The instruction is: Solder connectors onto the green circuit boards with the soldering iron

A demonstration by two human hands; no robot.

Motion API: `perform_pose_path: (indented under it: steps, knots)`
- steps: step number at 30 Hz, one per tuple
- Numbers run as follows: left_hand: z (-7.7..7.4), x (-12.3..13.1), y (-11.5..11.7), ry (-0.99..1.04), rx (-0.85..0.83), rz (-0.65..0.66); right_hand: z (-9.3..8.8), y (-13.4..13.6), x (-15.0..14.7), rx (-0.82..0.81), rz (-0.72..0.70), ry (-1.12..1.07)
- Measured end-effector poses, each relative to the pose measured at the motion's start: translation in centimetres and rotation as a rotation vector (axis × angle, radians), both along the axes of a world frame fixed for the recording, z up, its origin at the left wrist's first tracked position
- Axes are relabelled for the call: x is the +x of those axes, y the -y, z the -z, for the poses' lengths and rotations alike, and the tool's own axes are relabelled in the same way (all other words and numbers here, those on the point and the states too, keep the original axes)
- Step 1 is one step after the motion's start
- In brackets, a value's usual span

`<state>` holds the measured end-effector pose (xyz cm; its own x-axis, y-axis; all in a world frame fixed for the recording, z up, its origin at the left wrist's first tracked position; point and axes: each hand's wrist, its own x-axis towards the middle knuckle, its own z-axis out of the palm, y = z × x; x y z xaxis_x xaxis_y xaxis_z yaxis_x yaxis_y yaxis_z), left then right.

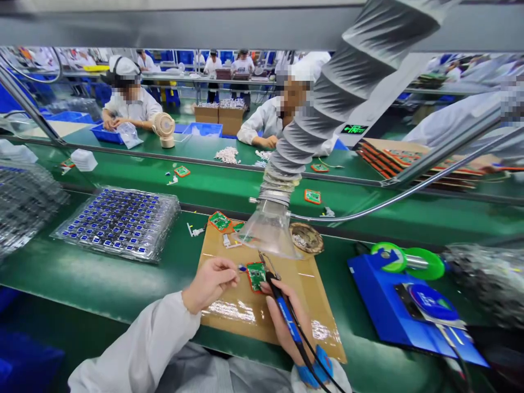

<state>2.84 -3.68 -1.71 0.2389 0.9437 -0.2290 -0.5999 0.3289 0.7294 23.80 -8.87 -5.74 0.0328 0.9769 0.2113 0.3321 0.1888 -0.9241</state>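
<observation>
My left hand (215, 281) is closed in a pinch at the left of a green circuit board (256, 276) with an orange rim. A small blue part (242, 268) shows at its fingertips, beside the board's upper left edge. In my right hand (284, 319) is a blue and black soldering iron (287, 315), held like a pen, its metal tip pointing up over the board's right side. The right fingertips are by the board's lower right edge. Beneath lies a brown, shiny work mat (229, 311). A blue band (315, 367) circles my right wrist.
A clear fume hood (270, 226) hangs just above the board. Behind it are a dish (307, 238) and another green board (220, 220). Stacked clear trays (123, 224) stand left; a blue solder feeder (409, 305) stands right. Co-workers sit across the green conveyor (229, 191).
</observation>
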Motion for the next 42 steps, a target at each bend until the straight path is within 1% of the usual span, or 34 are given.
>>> perform_pose_path:
  steps: [2, 3, 7, 9, 11, 13, 16, 18, 21, 24, 28, 32, 34, 37, 42]
  knots:
    - [0.1, 0.1, 0.1, -0.043, 0.068, 0.042, -0.4, -0.1, -0.3, 0.029, 0.027, -0.099]
    - [0.1, 0.1, 0.2, -0.102, 0.117, 0.073, -0.6, -0.1, -0.5, 0.036, 0.034, -0.135]
    - [0.1, 0.3, 0.4, -0.496, 0.374, 0.185, -0.6, -0.4, -1.1, 0.048, 0.028, -0.189]
    - [0.2, 0.6, 0.6, -0.591, 0.442, 0.243, -0.3, -0.5, -1.3, 0.051, 0.032, -0.188]
    - [0.3, 1.0, 0.8, -0.651, 0.415, 0.309, 0.0, -0.5, -1.3, 0.055, 0.035, -0.184]
    - [0.5, 1.5, 1.0, -0.726, 0.323, 0.349, 0.3, -0.4, -1.3, 0.065, 0.020, -0.187]
    - [0.6, 2.0, 1.2, -0.790, 0.189, 0.365, 0.7, -0.4, -1.4, 0.076, 0.002, -0.210]
    - [0.6, 2.2, 1.2, -0.807, 0.156, 0.367, 0.9, -0.5, -1.5, 0.056, -0.007, -0.228]
    - [0.6, 2.2, 1.2, -0.849, 0.183, 0.361, 1.1, -0.5, -1.6, 0.022, -0.030, -0.237]
    - [0.3, 2.2, 1.3, -0.923, 0.237, 0.370, 1.1, -0.5, -1.7, -0.002, -0.022, -0.267]
    - [-0.2, 2.2, 1.3, -1.033, 0.327, 0.393, 0.3, -0.7, -1.6, -0.031, 0.007, -0.298]
    - [-0.7, 2.2, 1.3, -1.149, 0.481, 0.381, -0.7, -0.9, -1.5, -0.028, -0.013, -0.317]
    - [-1.0, 2.2, 1.3, -1.188, 0.517, 0.382, -0.8, -0.9, -1.5, -0.015, -0.025, -0.313]
    - [-1.3, 2.2, 1.3, -1.204, 0.510, 0.380, -0.7, -0.9, -1.4, -0.005, -0.031, -0.317]
    - [-1.2, 2.3, 1.3, -1.139, 0.405, 0.275, -1.4, -1.1, -1.7, -0.021, 0.012, -0.378]
